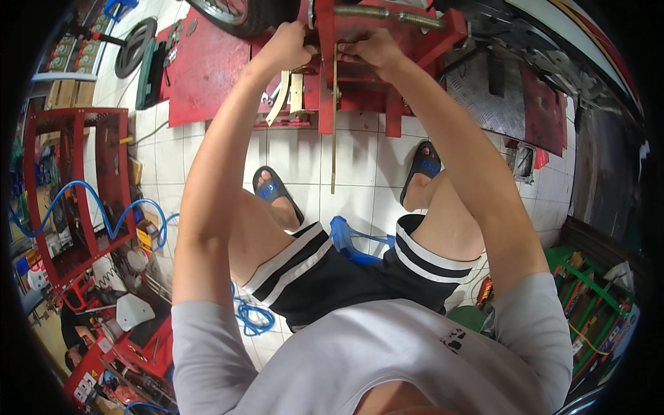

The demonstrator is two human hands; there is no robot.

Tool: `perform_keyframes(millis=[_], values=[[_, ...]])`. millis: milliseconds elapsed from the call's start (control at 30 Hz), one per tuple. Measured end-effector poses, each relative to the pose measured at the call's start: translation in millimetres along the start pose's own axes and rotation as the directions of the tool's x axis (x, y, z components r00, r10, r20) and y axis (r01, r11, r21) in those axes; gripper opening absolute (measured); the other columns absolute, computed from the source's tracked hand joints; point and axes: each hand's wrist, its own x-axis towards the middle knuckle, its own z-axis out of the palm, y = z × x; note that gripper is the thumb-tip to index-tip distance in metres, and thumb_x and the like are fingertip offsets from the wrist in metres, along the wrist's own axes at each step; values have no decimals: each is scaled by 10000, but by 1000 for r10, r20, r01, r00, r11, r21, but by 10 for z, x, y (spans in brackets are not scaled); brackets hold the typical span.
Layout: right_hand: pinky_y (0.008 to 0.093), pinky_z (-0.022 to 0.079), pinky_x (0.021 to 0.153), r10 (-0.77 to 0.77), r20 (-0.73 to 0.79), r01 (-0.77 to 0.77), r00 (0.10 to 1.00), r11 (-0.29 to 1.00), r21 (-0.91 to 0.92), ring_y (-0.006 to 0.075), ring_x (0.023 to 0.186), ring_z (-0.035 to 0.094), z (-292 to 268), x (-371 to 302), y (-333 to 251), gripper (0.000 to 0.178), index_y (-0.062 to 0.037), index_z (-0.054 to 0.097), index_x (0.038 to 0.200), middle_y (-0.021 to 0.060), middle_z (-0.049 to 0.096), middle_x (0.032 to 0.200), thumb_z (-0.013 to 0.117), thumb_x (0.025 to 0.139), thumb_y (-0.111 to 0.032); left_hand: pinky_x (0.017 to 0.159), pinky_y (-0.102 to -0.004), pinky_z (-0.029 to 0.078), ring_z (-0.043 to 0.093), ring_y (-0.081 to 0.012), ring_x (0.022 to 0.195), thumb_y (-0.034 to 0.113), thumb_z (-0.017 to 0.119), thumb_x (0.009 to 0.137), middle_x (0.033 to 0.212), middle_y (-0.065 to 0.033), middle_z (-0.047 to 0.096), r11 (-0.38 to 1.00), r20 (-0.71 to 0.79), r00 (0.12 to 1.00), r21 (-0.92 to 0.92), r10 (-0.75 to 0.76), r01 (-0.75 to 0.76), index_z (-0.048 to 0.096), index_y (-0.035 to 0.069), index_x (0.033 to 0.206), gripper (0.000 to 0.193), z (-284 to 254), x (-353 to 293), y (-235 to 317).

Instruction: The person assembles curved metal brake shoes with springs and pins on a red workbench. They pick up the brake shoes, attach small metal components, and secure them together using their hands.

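Both my arms stretch forward to a red metal frame [326, 97] at the top of the view. On its left side is my left hand [287, 48], fingers curled in beside the upright; whatever they grip is hidden. From the other side my right hand [373, 52] reaches in, its fingertips pressed together close against a long thin rod [334, 138]. I cannot make out what sits between them. The rod runs down along the upright toward the floor. Below my left hand hang pale brass-coloured metal strips [297, 93]. Thick threaded bars [363, 12] lie across the frame's top.
A wheel with a black tyre [232, 15] stands at the top left on a red platform [207, 79]. A red shelf frame [79, 200] with a blue hose [104, 214] is at left. Under me is a blue stool [353, 242]. A green rack [588, 297] stands right.
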Motion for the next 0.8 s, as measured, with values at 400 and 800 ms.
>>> perform_keyframes(millis=[400,800], values=[[335,539,822,14,351,313,936,420,-852,215,844,708,-114,-1156,-233,364,-37,674,1159,127,731,858,617,869,-250,835,-454,494,619,-442,981,169,573,898,1023,-273,656,970,161,971,199,-175,141,627,-11,1153,317,-183,-679,726],[304,534,713,21,156,113,988,597,-794,209,846,713,-1079,-2314,-988,442,4,590,1247,138,712,981,612,940,-313,791,-325,524,676,-183,861,85,582,925,927,-136,708,1000,112,994,-18,9,-7,638,-74,1108,249,-981,-1429,2218]])
